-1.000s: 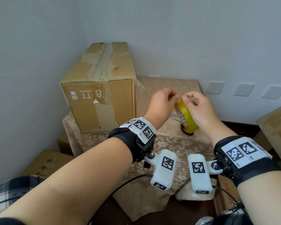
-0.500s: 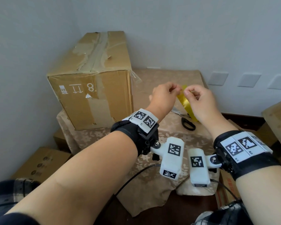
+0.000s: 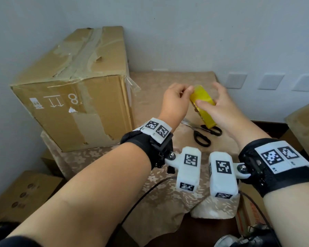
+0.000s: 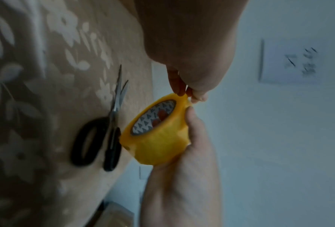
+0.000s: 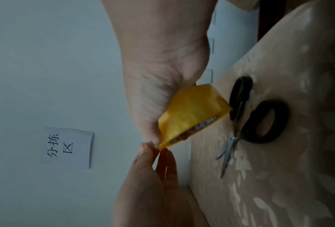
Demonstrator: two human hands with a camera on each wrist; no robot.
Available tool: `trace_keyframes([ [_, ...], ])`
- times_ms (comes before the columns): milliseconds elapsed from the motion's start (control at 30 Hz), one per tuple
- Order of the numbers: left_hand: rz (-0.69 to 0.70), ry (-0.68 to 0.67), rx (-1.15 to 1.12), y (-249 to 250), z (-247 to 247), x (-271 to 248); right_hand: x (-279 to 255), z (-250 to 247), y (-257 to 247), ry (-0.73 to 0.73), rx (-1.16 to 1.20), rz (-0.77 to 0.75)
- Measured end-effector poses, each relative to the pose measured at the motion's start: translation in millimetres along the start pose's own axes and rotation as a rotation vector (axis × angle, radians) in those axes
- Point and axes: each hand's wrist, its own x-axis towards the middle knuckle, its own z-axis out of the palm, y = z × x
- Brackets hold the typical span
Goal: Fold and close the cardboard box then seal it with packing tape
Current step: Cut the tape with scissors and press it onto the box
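Note:
A brown cardboard box (image 3: pixel 75 97) stands at the back left of the table, flaps down, with old clear tape along its top seam. To its right both hands hold a yellow packing tape roll (image 3: pixel 202 102) (image 4: pixel 158 142) (image 5: pixel 192 113) in the air above the table. My right hand (image 3: pixel 210 95) grips the roll, thumb on its outer face and fingers over the far side. My left hand (image 3: pixel 189 90) pinches the tape's edge at the top of the roll, as its fingertips (image 4: pixel 182 92) (image 5: pixel 153 150) show in both wrist views.
Black-handled scissors (image 3: pixel 203 136) (image 4: pixel 104 138) (image 5: pixel 256 121) lie on the floral tablecloth (image 3: pixel 168 193) under the roll. More cardboard boxes (image 3: pixel 20 195) sit on the floor at left and right. Walls close in behind and to the left.
My right hand went from pinching the roll's top to gripping it with the thumb across its face. The roll has turned its outer face towards me. The left hand keeps its pinch.

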Motion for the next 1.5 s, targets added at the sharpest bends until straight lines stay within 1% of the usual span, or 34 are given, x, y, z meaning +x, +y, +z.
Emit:
trace_keyframes([
  [67, -0.135, -0.028, -0.121, -1.5, 2.1, 2.6, -1.5, 3.6, 2.1, -0.009, -0.074, -0.039],
  [133, -0.275, -0.035, -0.194, -4.5, 0.9, 2.4, 0.4, 6.4, 2.4, 0.093, -0.335, -0.144],
  [200, -0.393, -0.017, -0.213, -8.0, -4.5, 1.8, 4.6, 5.8, 2.3, 0.198, -0.597, -0.202],
  [233, -0.414, -0.027, -0.196, -10.3, -7.8, 0.7, 8.6, 5.3, 2.8, 0.229, -0.675, -0.2],
  [267, -0.411, -0.052, -0.161, -13.6, -10.7, -0.8, 12.5, 5.5, 4.7, 0.23, -0.726, -0.196],
  [367, -0.339, -0.172, -0.017, -21.7, -22.5, -9.8, 26.2, 14.8, 18.5, 0.176, -0.845, -0.194],
  [400, -0.302, -0.215, 0.035, -24.3, -27.1, -12.8, 29.2, 19.6, 23.4, 0.142, -0.851, -0.186],
  [500, -0.174, -0.362, 0.24, -23.1, -43.2, -20.6, 28.6, 31.9, 21.7, -0.039, -0.805, -0.051],
  [533, -0.145, -0.412, 0.304, -20.3, -49.0, -22.7, 26.4, 35.0, 14.6, -0.076, -0.825, -0.057],
  [567, -0.124, -0.455, 0.354, -16.5, -54.8, -25.5, 23.4, 37.3, 6.7, -0.069, -0.824, -0.107],
  [600, -0.107, -0.487, 0.389, -12.1, -60.6, -27.4, 21.3, 38.8, -2.1, -0.036, -0.778, -0.19],
  [633, -0.09, -0.506, 0.408, -7.0, -66.8, -29.6, 17.1, 39.2, -12.8, 0.002, -0.636, -0.257],
  [700, -0.042, -0.521, 0.455, 5.5, -80.7, -32.3, 5.5, 40.5, -32.1, 0.023, -0.263, -0.296],
  [767, 0.019, -0.499, 0.517, 21.4, -98.0, -33.4, -9.5, 44.7, -54.3, -0.062, 0.004, -0.285],
  [833, 0.068, -0.441, 0.539, 39.9, -118.4, -34.7, -25.2, 50.4, -76.2, -0.192, 0.125, -0.276],
  [933, 0.072, -0.362, 0.481, 62.8, -147.6, -37.4, -40.0, 62.0, -101.4, -0.329, 0.071, -0.291],
  [1000, 0.033, -0.354, 0.442, 75.3, -161.9, -41.4, -48.4, 71.5, -115.8, -0.346, 0.113, -0.286],
  [1067, 0.029, -0.347, 0.429, 85.0, -172.5, -43.3, -54.7, 80.8, -127.1, -0.352, 0.191, -0.28],
  [1100, 0.052, -0.333, 0.446, 88.9, -177.6, -43.5, -57.3, 85.4, -131.0, -0.354, 0.207, -0.284],
  [1167, 0.153, -0.268, 0.539, 92.6, -187.3, -40.6, -59.5, 92.4, -136.4, -0.311, 0.182, -0.28],
  [1267, 0.358, -0.159, 0.751, 85.6, -200.5, -30.7, -57.4, 96.5, -140.5, -0.202, 0.0, -0.292],
  [1300, 0.398, -0.154, 0.826, 80.9, -203.8, -26.7, -57.0, 97.3, -141.7, -0.17, -0.076, -0.304],
  [1367, 0.405, -0.198, 0.932, 70.5, -207.2, -19.1, -58.0, 98.8, -142.4, -0.126, -0.15, -0.318],
  [1433, 0.367, -0.273, 0.937, 63.9, -207.5, -13.7, -59.4, 100.8, -141.9, -0.123, -0.129, -0.286],
  [1500, 0.353, -0.314, 0.89, 61.0, -206.3, -9.1, -64.0, 101.6, -143.9, -0.124, -0.073, -0.219],
])
